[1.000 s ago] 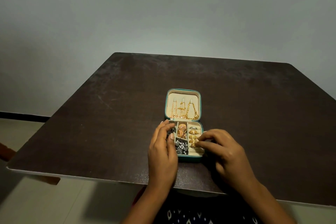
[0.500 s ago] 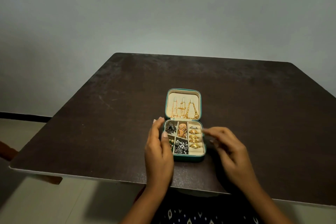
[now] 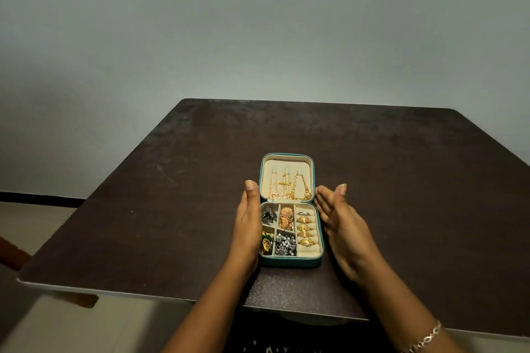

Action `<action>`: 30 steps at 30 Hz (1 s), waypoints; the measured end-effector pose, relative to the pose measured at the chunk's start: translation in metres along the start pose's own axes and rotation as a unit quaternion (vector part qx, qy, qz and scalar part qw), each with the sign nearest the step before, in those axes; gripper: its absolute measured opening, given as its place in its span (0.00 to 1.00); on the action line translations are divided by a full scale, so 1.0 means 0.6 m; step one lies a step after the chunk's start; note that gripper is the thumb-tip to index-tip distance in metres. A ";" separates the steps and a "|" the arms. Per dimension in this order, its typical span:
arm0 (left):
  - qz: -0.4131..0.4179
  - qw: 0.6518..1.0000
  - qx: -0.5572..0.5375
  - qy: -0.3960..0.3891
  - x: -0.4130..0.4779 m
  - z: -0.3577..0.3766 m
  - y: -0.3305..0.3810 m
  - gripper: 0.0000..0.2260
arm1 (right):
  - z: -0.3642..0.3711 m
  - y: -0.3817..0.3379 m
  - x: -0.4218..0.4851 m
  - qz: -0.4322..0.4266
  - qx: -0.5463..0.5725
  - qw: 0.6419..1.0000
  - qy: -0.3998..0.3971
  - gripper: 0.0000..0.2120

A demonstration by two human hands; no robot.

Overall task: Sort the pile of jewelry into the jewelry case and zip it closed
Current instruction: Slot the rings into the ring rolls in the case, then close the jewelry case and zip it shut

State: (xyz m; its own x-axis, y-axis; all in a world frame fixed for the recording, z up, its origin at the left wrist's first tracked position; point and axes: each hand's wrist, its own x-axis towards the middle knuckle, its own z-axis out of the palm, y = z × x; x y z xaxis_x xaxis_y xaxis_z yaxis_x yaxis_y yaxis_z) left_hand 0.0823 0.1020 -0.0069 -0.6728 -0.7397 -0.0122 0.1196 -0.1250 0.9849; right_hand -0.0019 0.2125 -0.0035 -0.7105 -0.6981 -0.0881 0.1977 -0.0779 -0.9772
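A small teal jewelry case (image 3: 289, 261) lies open on the dark table, its lid (image 3: 286, 158) flat behind the tray. Gold chains (image 3: 289, 188) hang on the lid's hooks. The tray holds gold rings (image 3: 304, 228) in the right column, gold earrings (image 3: 286, 217), dark silver pieces (image 3: 268, 215), a bead piece (image 3: 285, 243) and a green-gold piece (image 3: 266, 243). My left hand (image 3: 249, 221) lies flat along the case's left side, fingers straight, reaching to the lid. Just right of the case, my right hand (image 3: 339, 219) is held straight with its palm facing the case and holds nothing.
The dark brown table (image 3: 401, 180) stretches out around the case, its front edge close to me. A grey wall rises behind it. A bracelet (image 3: 424, 339) sits on my right wrist. Part of a wooden chair (image 3: 11, 252) shows at the far left.
My right hand left the ring column and moved out to the case's right side, fingers straightened. My left hand slid forward along the left side toward the lid.
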 end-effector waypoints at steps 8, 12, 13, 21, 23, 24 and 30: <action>-0.003 0.999 -0.024 -0.035 0.017 0.026 -0.015 0.14 | -0.004 0.002 0.005 -0.037 0.068 0.997 0.023 0.15; 0.004 0.999 -0.024 -0.047 0.039 0.065 -0.013 0.13 | -0.032 -0.017 0.022 -0.051 0.061 0.996 0.045 0.16; 0.005 0.998 -0.023 -0.050 0.046 0.076 -0.014 0.14 | -0.042 -0.021 0.029 -0.054 0.060 0.995 0.052 0.16; 0.001 0.997 -0.011 -0.071 0.091 0.145 -0.023 0.22 | -0.095 -0.044 0.070 -0.074 0.053 0.993 0.080 0.15; 0.009 0.996 -0.008 -0.086 0.094 0.149 -0.030 0.22 | -0.102 -0.037 0.071 -0.073 0.038 0.994 0.078 0.15; 0.014 0.996 -0.010 -0.088 0.093 0.148 -0.032 0.19 | -0.105 -0.031 0.072 -0.072 0.030 0.994 0.080 0.16; 0.050 0.995 -0.005 -0.083 0.094 0.145 -0.053 0.14 | -0.113 -0.011 0.077 -0.073 0.019 0.993 0.086 0.14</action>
State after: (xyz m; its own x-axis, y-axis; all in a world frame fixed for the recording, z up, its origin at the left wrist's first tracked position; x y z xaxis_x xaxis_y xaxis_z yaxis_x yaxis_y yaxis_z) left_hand -0.0230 0.1217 -0.0237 -0.7685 -0.6293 0.1155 0.1984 -0.0627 0.9781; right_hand -0.0817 0.2287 -0.0145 -0.8381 -0.5451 0.0199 0.1059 -0.1985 -0.9744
